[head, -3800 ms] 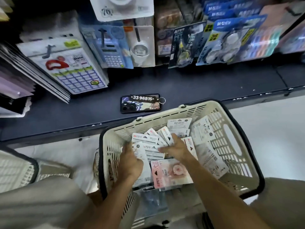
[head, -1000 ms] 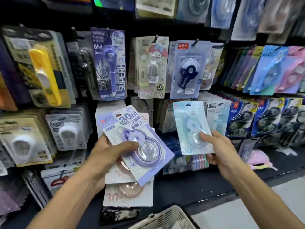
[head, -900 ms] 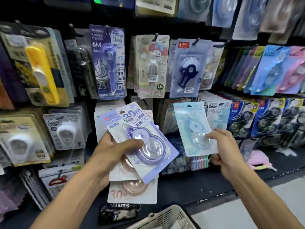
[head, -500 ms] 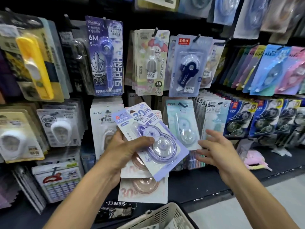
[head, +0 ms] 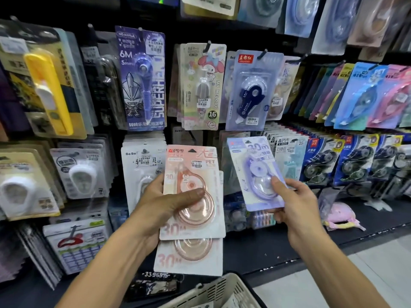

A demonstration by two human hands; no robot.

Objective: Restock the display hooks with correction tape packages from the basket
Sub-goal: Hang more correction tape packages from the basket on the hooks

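A dark display wall (head: 222, 30) fills the far side, crowded with carded stationery on hooks, above a dark shelf (head: 278, 247). Low and near, the basket (head: 213, 292) rim shows. The left hand (head: 155, 207) clamps a small stack of pink packages (head: 195, 174), long axis upright, thumb across the top blister. The right hand (head: 298, 207) pinches a single purple package (head: 255, 165) by its lower end, thumb on the blister, card tilted slightly left, hang hole at the far, upper end. It sits just in front of the lower row of hooks, right of the pink stack; its hook is hidden, so the right hand looks best placed to hang it.
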